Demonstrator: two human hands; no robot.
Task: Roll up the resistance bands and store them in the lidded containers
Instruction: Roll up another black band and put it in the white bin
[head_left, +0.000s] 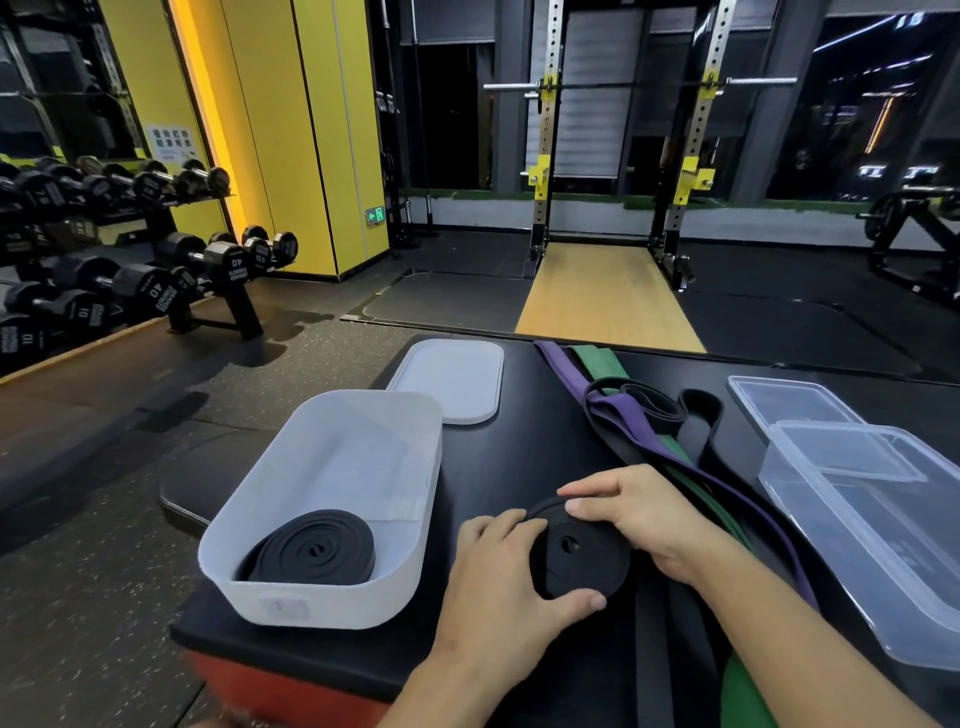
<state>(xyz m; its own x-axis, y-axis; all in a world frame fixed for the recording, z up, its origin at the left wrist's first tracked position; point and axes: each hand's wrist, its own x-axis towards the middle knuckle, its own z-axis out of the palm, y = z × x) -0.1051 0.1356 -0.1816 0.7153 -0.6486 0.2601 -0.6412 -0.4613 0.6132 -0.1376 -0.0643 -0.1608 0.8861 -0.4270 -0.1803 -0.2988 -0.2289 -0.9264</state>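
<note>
Both your hands are on the black band roll (576, 551). L hand (498, 566) grips it from the near-left, thumb hooked round the near edge and fingers curled over the top. R hand (639, 519) clamps the far-right side, fingertips pressing down on the coil. The roll lies flat on the black desk (519, 457), just right of the white container (332, 597), not touching it.

Inside that container, in the near corner, a second coiled black band (311, 553) lies flat. The white lid (452, 384) rests on the desk behind the container, off to its far-right corner.

Unrolled bands stretch across the desk past your R wrist: purple band (623, 410), green band (597, 361) and a loose black band (696, 415), tangled together at the far end.

At the right edge sits the clear container (810, 525), open, w/ the clear lid (789, 400) just behind it; can't tell if they touch. Dumbbell rack (130, 260) stands on the floor at far left.
</note>
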